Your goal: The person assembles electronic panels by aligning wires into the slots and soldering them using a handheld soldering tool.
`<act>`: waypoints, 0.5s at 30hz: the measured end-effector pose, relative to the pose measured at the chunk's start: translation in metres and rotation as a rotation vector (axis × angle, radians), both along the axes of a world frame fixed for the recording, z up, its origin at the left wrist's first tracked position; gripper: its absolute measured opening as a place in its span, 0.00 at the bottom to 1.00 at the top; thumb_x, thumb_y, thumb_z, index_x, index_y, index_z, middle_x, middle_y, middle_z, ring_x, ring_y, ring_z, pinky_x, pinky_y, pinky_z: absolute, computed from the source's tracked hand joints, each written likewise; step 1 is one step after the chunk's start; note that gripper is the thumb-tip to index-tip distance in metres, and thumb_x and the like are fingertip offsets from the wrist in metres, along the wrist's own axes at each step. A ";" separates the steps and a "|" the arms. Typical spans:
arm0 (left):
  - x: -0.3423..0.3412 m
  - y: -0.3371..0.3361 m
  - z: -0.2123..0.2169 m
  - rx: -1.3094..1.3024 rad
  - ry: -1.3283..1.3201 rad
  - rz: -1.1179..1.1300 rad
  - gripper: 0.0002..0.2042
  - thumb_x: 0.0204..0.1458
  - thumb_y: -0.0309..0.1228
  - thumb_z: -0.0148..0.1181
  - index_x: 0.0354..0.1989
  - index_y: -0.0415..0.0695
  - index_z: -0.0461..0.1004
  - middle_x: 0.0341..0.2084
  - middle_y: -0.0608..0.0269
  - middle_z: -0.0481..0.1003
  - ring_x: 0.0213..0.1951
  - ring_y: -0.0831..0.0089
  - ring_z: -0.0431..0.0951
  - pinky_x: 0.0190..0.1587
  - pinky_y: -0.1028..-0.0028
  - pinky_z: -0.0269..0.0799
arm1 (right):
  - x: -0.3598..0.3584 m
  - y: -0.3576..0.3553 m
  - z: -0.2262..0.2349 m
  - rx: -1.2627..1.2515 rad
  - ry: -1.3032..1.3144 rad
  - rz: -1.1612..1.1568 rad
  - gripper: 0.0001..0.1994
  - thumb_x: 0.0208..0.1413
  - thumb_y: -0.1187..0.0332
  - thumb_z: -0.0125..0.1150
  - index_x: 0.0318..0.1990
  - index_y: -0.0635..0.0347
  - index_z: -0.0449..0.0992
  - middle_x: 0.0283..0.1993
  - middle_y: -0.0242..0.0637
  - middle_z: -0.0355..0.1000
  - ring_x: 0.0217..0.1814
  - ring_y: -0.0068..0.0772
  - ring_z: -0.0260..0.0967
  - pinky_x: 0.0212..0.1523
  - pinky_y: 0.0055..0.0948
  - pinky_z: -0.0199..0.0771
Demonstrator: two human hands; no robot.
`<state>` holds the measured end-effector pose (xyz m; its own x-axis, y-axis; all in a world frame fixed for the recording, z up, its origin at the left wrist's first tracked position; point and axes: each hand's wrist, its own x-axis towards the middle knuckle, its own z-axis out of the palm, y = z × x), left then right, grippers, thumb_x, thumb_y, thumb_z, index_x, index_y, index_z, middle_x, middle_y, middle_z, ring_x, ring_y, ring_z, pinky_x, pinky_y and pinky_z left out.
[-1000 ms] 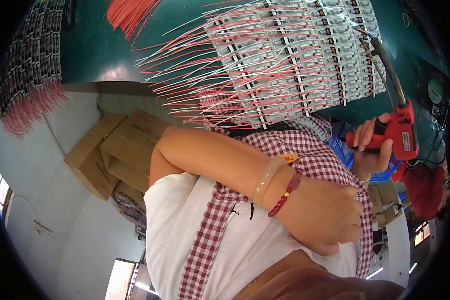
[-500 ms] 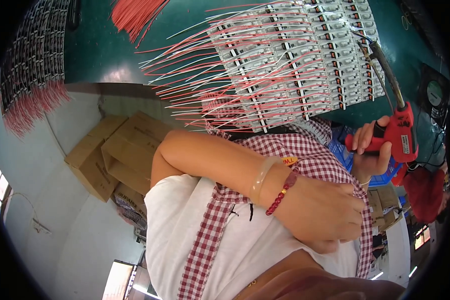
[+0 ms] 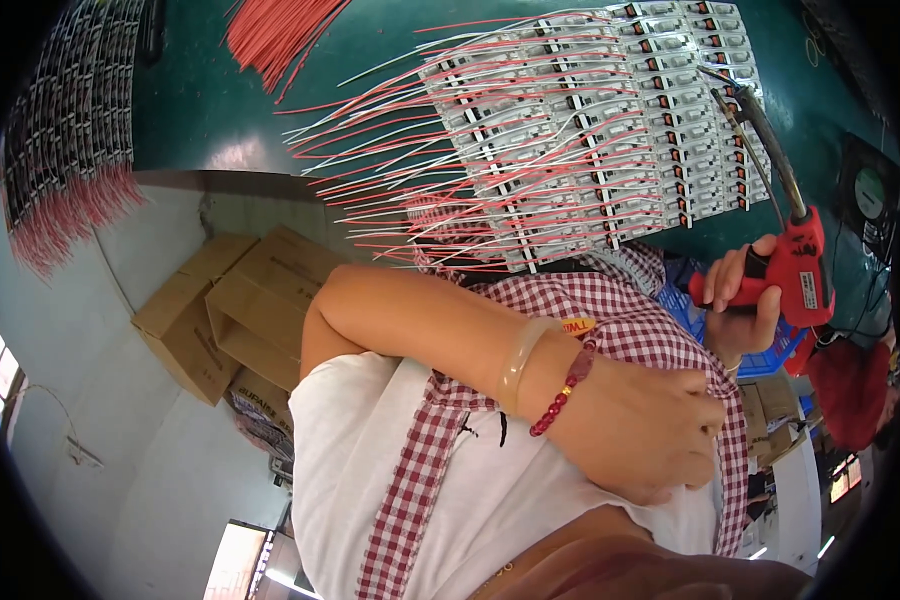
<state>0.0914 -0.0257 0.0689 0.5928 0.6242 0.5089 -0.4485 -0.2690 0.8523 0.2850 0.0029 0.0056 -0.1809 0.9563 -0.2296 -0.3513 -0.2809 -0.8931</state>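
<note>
My right hand (image 3: 742, 308) is wrapped around the handle of a red soldering gun (image 3: 808, 268). The gun's metal barrel and thin feed tube point up and away, with the tip over the right part of a panel of small circuit boards (image 3: 630, 120). Red and white wires (image 3: 390, 160) stick out from the panel's left side. Across my chest lies my left arm, wearing a pale bangle and a dark red bead bracelet. My left hand (image 3: 645, 430) is closed, knuckles out, against the white shirt beside the checked apron's (image 3: 610, 300) right strap; whatever its fingers hold is hidden.
The panel lies on a green tabletop (image 3: 200, 120). Beyond it is a bundle of red wires (image 3: 280, 45); dark wired boards (image 3: 70, 120) hang over the left edge. A round-faced black device (image 3: 868, 190) and blue basket (image 3: 770, 350) are at right. Cardboard boxes (image 3: 195, 330) stand lower left.
My left fingers have curled in further at the chest. The soldering gun stays in my right hand in nearly the same place; the view has shifted slightly.
</note>
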 end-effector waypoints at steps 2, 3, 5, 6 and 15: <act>-0.001 0.000 -0.001 -0.010 -0.016 -0.030 0.09 0.50 0.36 0.59 0.29 0.44 0.69 0.28 0.62 0.71 0.39 0.64 0.68 0.45 0.65 0.60 | -0.001 0.002 0.000 0.019 0.029 0.036 0.26 0.64 0.52 0.51 0.56 0.66 0.60 0.26 0.33 0.63 0.21 0.20 0.57 0.24 0.22 0.64; -0.002 0.002 -0.001 -0.019 -0.033 -0.067 0.09 0.50 0.36 0.59 0.30 0.43 0.70 0.28 0.62 0.71 0.40 0.64 0.67 0.45 0.65 0.60 | -0.001 0.001 0.000 0.018 0.030 0.036 0.26 0.64 0.52 0.51 0.56 0.66 0.60 0.26 0.33 0.63 0.21 0.20 0.57 0.24 0.22 0.64; -0.003 0.008 -0.002 -0.045 -0.030 -0.127 0.09 0.50 0.36 0.60 0.30 0.43 0.70 0.28 0.63 0.71 0.40 0.65 0.67 0.45 0.65 0.60 | -0.001 -0.001 -0.002 -0.012 -0.003 -0.002 0.28 0.63 0.49 0.53 0.56 0.67 0.61 0.24 0.33 0.64 0.21 0.20 0.57 0.23 0.22 0.63; -0.004 0.012 -0.002 -0.069 -0.031 -0.194 0.10 0.51 0.36 0.60 0.31 0.43 0.71 0.28 0.63 0.71 0.40 0.65 0.67 0.44 0.65 0.60 | -0.002 -0.001 -0.001 -0.013 -0.005 -0.008 0.28 0.63 0.49 0.53 0.56 0.67 0.61 0.24 0.33 0.64 0.21 0.20 0.57 0.23 0.22 0.63; -0.068 0.041 -0.026 0.045 0.744 0.361 0.13 0.42 0.33 0.65 0.36 0.44 0.75 0.35 0.61 0.70 0.41 0.60 0.69 0.43 0.63 0.64 | 0.006 -0.004 -0.005 0.014 0.078 -0.034 0.26 0.65 0.52 0.50 0.57 0.67 0.60 0.26 0.34 0.63 0.21 0.20 0.57 0.24 0.22 0.63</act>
<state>0.0232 0.0156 0.0430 0.5520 0.8288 0.0917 0.3493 -0.3297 0.8771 0.2910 -0.0009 0.0005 -0.1652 0.9652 -0.2028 -0.4289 -0.2554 -0.8665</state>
